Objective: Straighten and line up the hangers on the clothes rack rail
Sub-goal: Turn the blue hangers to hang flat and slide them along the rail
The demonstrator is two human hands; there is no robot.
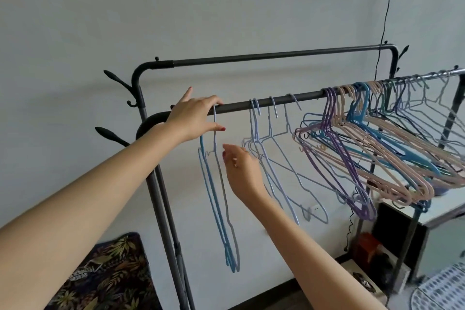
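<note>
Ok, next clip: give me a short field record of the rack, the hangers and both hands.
rail: front rail, dark, slopes up to the right
left hand: left hand at the rail's left end, fingers over the bar, pinching a hook
held hangers: blue wire hangers, hanging edge-on
right hand: right hand below the rail, open, reaching among the lilac wire hangers
bunched hangers: purple, pink and blue bundle, tilted and overlapping
back rail: upper rail, bare
</note>
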